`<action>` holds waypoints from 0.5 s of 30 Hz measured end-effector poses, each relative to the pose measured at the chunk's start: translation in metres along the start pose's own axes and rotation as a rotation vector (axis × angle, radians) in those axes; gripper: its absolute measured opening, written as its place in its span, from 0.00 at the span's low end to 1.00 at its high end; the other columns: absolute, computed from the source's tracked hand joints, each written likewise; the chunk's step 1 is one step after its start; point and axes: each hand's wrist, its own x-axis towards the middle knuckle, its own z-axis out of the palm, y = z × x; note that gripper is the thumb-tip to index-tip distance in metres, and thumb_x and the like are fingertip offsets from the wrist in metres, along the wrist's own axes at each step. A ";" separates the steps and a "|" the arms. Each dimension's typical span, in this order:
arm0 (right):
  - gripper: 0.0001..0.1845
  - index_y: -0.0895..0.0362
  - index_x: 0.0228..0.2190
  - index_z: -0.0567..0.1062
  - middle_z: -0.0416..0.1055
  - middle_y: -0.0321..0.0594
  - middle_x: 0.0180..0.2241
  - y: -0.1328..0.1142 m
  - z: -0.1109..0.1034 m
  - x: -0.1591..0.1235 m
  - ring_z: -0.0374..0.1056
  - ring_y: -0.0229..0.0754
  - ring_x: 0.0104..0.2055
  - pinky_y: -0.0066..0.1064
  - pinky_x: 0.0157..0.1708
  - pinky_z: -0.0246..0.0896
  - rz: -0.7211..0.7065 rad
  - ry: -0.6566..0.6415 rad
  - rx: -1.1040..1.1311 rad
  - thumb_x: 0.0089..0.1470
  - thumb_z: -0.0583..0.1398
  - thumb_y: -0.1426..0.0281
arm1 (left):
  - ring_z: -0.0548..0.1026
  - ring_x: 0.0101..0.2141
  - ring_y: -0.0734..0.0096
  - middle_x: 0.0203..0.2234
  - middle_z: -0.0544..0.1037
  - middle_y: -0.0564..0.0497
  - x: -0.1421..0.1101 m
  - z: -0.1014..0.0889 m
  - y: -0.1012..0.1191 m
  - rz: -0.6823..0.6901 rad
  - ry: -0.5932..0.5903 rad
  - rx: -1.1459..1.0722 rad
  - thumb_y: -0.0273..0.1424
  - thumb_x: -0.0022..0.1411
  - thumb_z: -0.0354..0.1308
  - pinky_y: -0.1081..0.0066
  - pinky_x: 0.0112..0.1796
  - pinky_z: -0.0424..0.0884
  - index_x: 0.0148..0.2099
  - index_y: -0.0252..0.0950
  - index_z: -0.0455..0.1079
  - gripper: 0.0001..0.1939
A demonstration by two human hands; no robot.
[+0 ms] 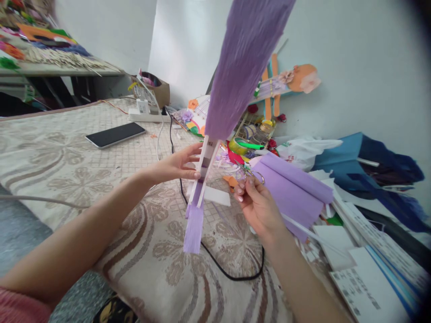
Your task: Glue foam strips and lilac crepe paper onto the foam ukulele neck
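A tall purple crepe paper strip rises in front of me from a narrow white card strip. My left hand grips the card strip from the left, thumb on the near side and fingers partly hidden behind it. Below, a short tail of purple crepe paper hangs over the tablecloth. In my right hand are small metal scissors, with the fingers closed at the handle loops and the blades pointing up and left. The scissors are apart from the paper. An orange scrap lies close to the right fingertips.
A phone and a white power strip are on the patterned tablecloth at left. A black cable loops in front. Purple crepe paper, a green-handled tool, papers and a blue bag crowd the right.
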 end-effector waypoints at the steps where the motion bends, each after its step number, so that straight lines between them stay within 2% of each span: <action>1: 0.18 0.55 0.23 0.70 0.65 0.29 0.24 0.000 0.000 0.000 0.61 0.32 0.26 0.23 0.24 0.58 -0.015 0.006 -0.012 0.44 0.74 0.63 | 0.61 0.64 0.46 0.67 0.59 0.43 0.000 0.000 0.000 -0.003 0.003 -0.001 0.41 0.56 0.69 0.56 0.52 0.71 0.69 0.48 0.53 0.44; 4: 0.20 0.54 0.23 0.69 0.64 0.30 0.25 0.002 0.000 -0.002 0.61 0.34 0.26 0.26 0.24 0.58 -0.098 0.019 -0.101 0.49 0.71 0.57 | 0.60 0.64 0.46 0.67 0.58 0.44 0.000 0.000 0.000 -0.011 0.005 -0.003 0.41 0.56 0.69 0.56 0.53 0.70 0.70 0.49 0.53 0.44; 6: 0.22 0.53 0.23 0.69 0.65 0.32 0.26 0.003 -0.002 -0.004 0.63 0.36 0.28 0.28 0.26 0.59 -0.202 0.026 -0.232 0.56 0.64 0.50 | 0.59 0.65 0.46 0.67 0.59 0.44 0.000 -0.001 -0.001 -0.010 -0.001 0.001 0.41 0.56 0.69 0.54 0.55 0.69 0.70 0.49 0.53 0.44; 8: 0.23 0.52 0.27 0.71 0.69 0.36 0.31 0.005 -0.004 -0.006 0.66 0.40 0.33 0.32 0.33 0.63 -0.314 0.020 -0.450 0.62 0.55 0.47 | 0.57 0.66 0.46 0.66 0.60 0.44 0.000 -0.001 -0.002 -0.003 -0.001 0.010 0.41 0.56 0.69 0.52 0.57 0.67 0.70 0.50 0.52 0.44; 10: 0.19 0.51 0.36 0.73 0.72 0.41 0.39 0.007 -0.006 -0.008 0.68 0.45 0.42 0.38 0.43 0.64 -0.418 -0.033 -0.725 0.64 0.53 0.50 | 0.55 0.67 0.46 0.66 0.61 0.45 0.000 -0.002 -0.003 0.001 0.003 0.012 0.41 0.56 0.69 0.52 0.58 0.65 0.70 0.50 0.52 0.45; 12: 0.16 0.51 0.45 0.72 0.71 0.45 0.47 0.010 -0.007 -0.009 0.67 0.49 0.50 0.44 0.51 0.62 -0.514 -0.122 -0.973 0.64 0.56 0.54 | 0.53 0.68 0.46 0.67 0.60 0.45 0.000 -0.001 -0.003 -0.006 0.007 0.003 0.41 0.55 0.69 0.51 0.59 0.64 0.70 0.50 0.51 0.46; 15: 0.18 0.52 0.51 0.69 0.69 0.49 0.51 0.015 -0.007 -0.008 0.64 0.53 0.56 0.50 0.55 0.61 -0.610 -0.243 -1.189 0.62 0.59 0.58 | 0.48 0.70 0.46 0.67 0.59 0.44 -0.001 0.000 -0.003 -0.037 0.023 -0.009 0.41 0.55 0.69 0.50 0.60 0.64 0.71 0.49 0.49 0.48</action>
